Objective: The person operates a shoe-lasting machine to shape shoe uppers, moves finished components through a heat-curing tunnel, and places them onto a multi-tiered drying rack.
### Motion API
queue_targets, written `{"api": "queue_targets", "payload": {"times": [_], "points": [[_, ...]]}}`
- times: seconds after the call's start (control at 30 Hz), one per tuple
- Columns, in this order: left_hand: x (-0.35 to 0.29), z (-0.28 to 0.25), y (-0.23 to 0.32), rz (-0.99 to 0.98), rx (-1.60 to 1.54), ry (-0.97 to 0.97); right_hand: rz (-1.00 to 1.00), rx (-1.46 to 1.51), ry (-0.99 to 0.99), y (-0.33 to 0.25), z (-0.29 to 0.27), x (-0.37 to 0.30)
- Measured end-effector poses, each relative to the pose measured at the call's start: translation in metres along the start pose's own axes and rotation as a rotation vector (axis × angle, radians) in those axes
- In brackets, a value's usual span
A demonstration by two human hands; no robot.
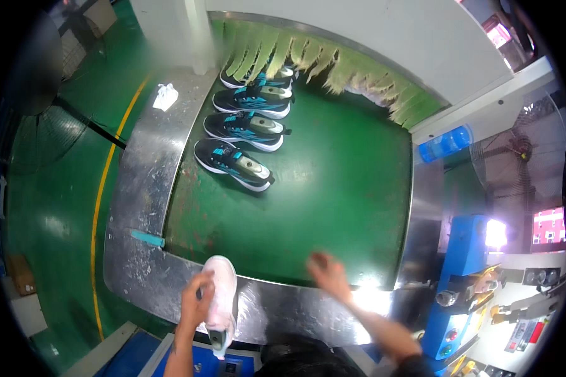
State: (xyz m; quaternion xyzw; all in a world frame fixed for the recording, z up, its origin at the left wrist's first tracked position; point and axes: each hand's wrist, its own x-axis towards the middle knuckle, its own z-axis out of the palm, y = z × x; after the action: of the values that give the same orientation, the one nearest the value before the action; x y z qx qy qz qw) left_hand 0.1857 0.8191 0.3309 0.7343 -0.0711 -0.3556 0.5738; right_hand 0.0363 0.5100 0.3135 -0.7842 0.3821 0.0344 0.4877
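Observation:
A pale pink and white shoe (222,292) points its toe away from me at the near metal edge, a grey-green insert showing at its heel. My left hand (198,298) is closed against the shoe's left side, with thumb and fingers bent. Over the near part of the green conveyor belt (333,201) is my right hand (327,271), blurred by motion; whether its fingers hold anything is unclear. Several black shoes with teal details (236,164) stand in a row on the belt's left side, the farthest partly under the fringe.
A torn green strip curtain (333,60) hangs at the far opening. On the left metal rim lie a teal strip (148,238) and a crumpled white piece (165,97). A blue bottle (445,143) lies right of the belt, beyond a blue machine (457,283).

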Motion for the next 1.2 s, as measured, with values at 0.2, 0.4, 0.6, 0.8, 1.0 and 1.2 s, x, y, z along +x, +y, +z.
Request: {"api": "queue_targets", "payload": {"times": [0.2, 0.4, 0.6, 0.8, 1.0, 1.2], "points": [[0.195, 0.001, -0.004, 0.645, 0.975, 0.069, -0.567, -0.560, -0.102, -0.167, 0.065, 0.209], [0.255, 0.001, 0.022, 0.771, 1.060, 0.171, -0.465, -0.498, -0.088, -0.208, 0.061, 0.269], [0.232, -0.016, -0.052, 0.620, 1.230, 0.065, -0.090, 0.028, -0.544, -0.125, -0.010, 0.136], [0.216, 0.088, 0.024, 0.225, 0.267, -0.304, 0.367, 0.459, 0.103, 0.041, -0.097, -0.197], [-0.037, 0.295, 0.094, 0.202, -0.305, -1.139, 0.276, 0.745, 0.743, 0.019, -0.113, -0.333], [-0.206, 0.366, 0.148, -0.121, -0.370, -1.602, -0.502, 0.731, 0.961, 0.015, -0.113, -0.423]]}}
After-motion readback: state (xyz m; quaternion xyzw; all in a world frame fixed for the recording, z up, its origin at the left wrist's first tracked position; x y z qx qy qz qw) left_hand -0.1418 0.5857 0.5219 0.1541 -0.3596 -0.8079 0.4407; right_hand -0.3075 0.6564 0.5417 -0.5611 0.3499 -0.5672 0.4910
